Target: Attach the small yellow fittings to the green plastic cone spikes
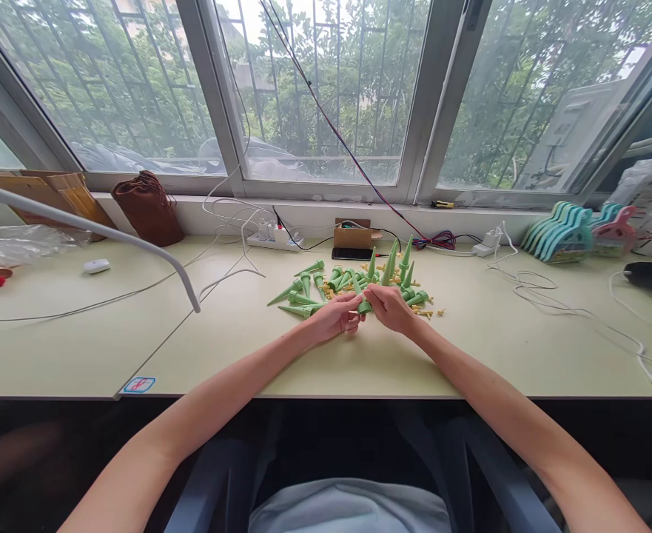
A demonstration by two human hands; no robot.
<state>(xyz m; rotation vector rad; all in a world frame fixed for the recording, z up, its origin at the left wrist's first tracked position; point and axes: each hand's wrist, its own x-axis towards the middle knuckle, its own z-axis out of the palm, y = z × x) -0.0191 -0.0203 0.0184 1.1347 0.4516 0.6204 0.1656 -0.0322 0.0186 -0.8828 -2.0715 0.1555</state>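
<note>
Between my two hands is a green watering spike (364,307), its wide capped end low and its point tilted away from me. My left hand (337,318) grips it from the left with fingers curled. My right hand (391,306) pinches near its capped end; whether a small yellow piece is also in those fingers is hidden. Just beyond my hands lies a pile of similar green spikes (299,298), and a few spikes (391,263) stand upright on their caps. Small yellow valve pieces (425,313) are scattered among and beside them.
Behind the pile are a phone (352,253), an opened cardboard box (353,235) and a power strip (275,238). White cables (575,307) cross the table's right side. Turquoise hangers (559,233) stand far right. A grey curved bar (109,231) reaches in from the left.
</note>
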